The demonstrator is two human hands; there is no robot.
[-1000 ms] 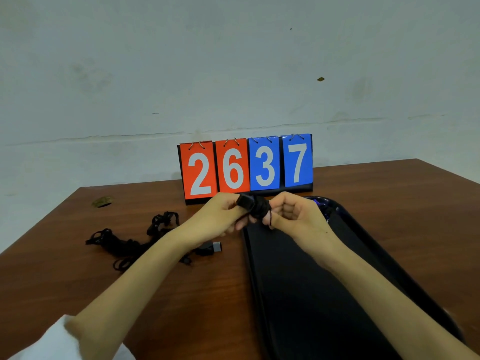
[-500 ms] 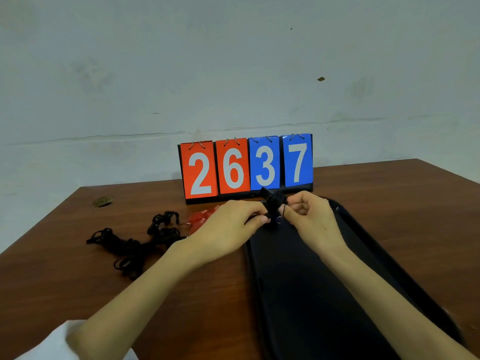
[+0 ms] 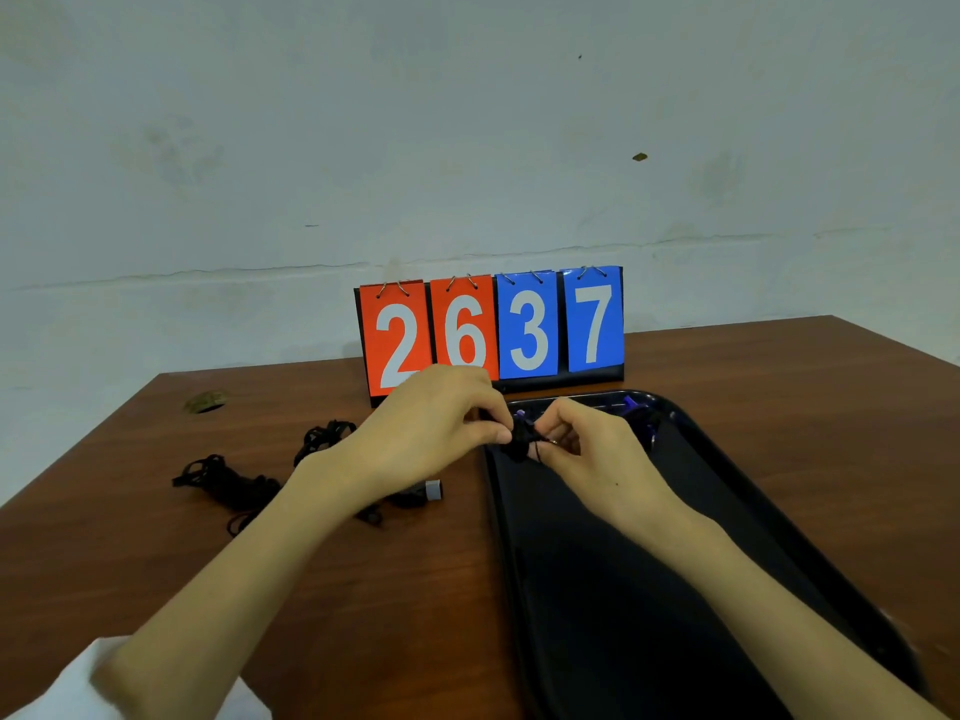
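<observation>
Pinching a small black cord bundle point(image 3: 521, 440) between them, the left hand point(image 3: 431, 428) and the right hand point(image 3: 592, 452) hold it just above the far left corner of the black tray point(image 3: 566, 605). The fingers point(image 3: 488, 433) of both hands are curled tight on it, and a thin loose end hangs by the right thumb.

That loose end is the likeliest trouble. If either pinch eases before the end is tucked in, the coil could spring open and come undone (cord this thin probably has little stiffness to keep its shape).

Letting go from this spot carries a second risk. The bundle may land on the tray's rim and tumble onto the desk point(image 3: 389, 589), towards the grey-tipped plug point(image 3: 434, 490) and the tangled cords point(image 3: 228, 480) lying left of the tray, where it could snag among them.

The number cards point(image 3: 491, 330) stand close behind the hands, so a broad tug away from the body could knock them over.
</observation>
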